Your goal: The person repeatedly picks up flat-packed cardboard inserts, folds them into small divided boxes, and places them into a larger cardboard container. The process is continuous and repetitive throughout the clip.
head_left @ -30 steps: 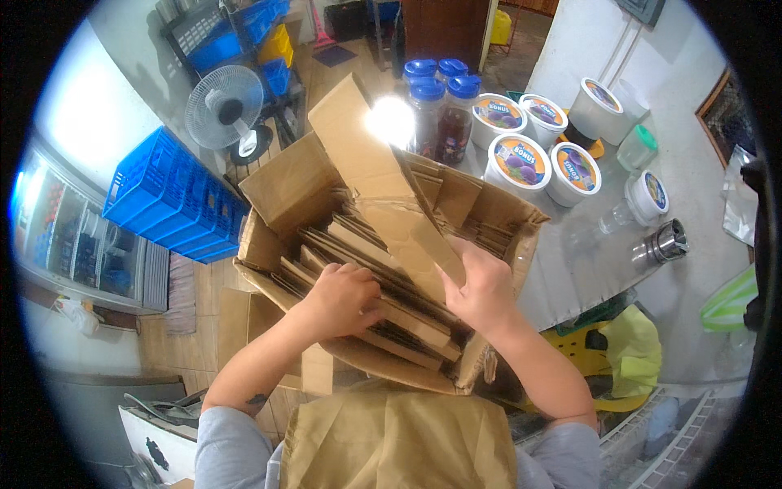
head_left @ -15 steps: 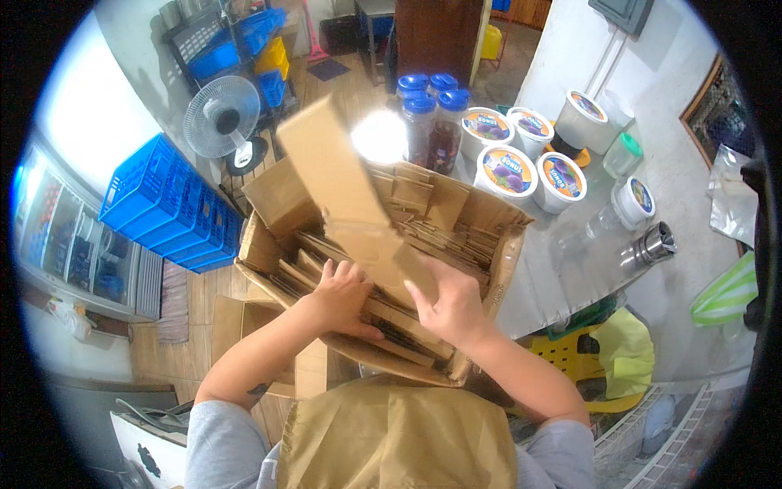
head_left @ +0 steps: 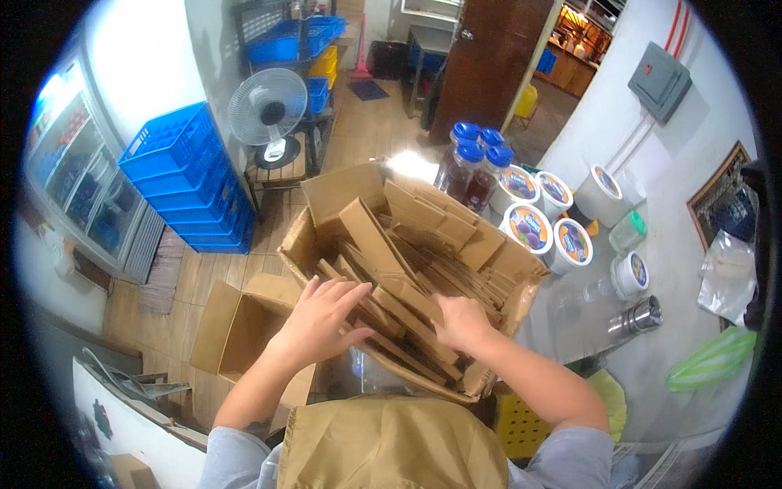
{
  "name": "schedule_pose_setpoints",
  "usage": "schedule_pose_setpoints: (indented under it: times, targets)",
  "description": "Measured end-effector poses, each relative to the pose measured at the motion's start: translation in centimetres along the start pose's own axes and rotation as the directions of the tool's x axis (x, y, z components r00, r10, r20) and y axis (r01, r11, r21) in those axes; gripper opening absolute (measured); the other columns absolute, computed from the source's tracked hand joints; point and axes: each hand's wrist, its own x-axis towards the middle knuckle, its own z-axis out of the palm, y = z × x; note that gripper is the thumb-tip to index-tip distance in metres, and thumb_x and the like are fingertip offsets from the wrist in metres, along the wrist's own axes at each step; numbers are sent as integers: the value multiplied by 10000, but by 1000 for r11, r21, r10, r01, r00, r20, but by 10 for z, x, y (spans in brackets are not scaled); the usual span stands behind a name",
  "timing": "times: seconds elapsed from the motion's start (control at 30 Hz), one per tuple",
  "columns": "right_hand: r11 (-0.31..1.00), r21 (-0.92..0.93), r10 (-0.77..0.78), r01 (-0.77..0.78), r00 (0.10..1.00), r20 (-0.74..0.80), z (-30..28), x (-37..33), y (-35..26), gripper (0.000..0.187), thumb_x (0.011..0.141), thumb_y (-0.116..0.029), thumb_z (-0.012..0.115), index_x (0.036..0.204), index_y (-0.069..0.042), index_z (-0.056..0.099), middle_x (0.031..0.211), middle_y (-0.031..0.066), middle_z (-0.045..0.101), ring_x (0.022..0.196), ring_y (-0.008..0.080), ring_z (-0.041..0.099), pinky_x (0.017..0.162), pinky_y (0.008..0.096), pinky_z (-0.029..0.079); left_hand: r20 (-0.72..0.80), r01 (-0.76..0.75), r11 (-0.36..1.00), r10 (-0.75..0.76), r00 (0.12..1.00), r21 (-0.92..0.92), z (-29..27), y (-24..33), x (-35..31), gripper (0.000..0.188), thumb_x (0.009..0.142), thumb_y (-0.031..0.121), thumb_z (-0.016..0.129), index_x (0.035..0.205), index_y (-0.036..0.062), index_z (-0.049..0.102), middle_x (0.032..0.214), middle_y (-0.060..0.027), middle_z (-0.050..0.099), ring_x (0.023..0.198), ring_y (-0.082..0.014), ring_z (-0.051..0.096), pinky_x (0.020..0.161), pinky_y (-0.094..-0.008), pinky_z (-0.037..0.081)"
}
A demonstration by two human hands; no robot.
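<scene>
A large open cardboard box (head_left: 521,303) stands before me, packed with flat cardboard pieces standing on edge. One long folded cardboard piece (head_left: 373,236) leans among the others, its far end raised toward the back left. At its near end my right hand (head_left: 463,326) is closed on the cardboard, the fingertips partly hidden. My left hand (head_left: 326,316) hovers over the box's near left edge, fingers spread, with nothing in it.
Lidded white tubs (head_left: 528,228) and blue-capped bottles (head_left: 464,167) stand on the table at right. A smaller open box (head_left: 232,326) sits on the floor at left. Stacked blue crates (head_left: 187,179) and a fan (head_left: 267,106) are farther back; a yellow crate (head_left: 521,428) is near my right arm.
The long cardboard piece has come down from above the box to lie among the others. My left hand has lifted off the pieces. The view has shifted, with the box appearing farther right.
</scene>
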Motion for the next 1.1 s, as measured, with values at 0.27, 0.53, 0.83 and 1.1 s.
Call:
schedule_pose_setpoints:
  times: [0.27,0.53,0.83,1.1]
  targets:
    - [985,172,13,15,987,-159,-43,30,-42,736,769,-377,721,1352,-75,389,1007,259,669,956,424,649,858,502,511,-294,-15,999,4,956,-37,40,-15,-13,309,833,279,636,1099,125,654,1109,-51,600,1151,-273,492,1126,-580,206]
    - [882,-34,-470,470,874,-124,-38,54,-31,398,838,-109,636,1200,-112,472,848,231,659,830,411,645,744,501,522,-397,-14,1000,3,918,-27,49,-24,-22,278,827,329,617,979,102,668,1009,-76,576,1091,-288,505,1128,-573,209]
    - [974,-228,-30,15,997,-64,-22,90,-55,352,943,-348,563,1071,-24,512,838,237,675,829,433,664,748,527,529,-422,-31,995,-9,907,-90,52,-24,-22,176,813,253,609,913,115,654,895,-73,531,960,-281,513,1121,-590,206]
    - [953,-302,-50,21,995,-90,-11,92,-70,352,937,-369,561,850,-33,615,834,247,673,828,394,677,735,499,544,-376,-21,995,-16,926,-93,55,-28,-23,229,826,272,577,1014,151,626,949,-62,519,948,-274,492,1134,-612,153]
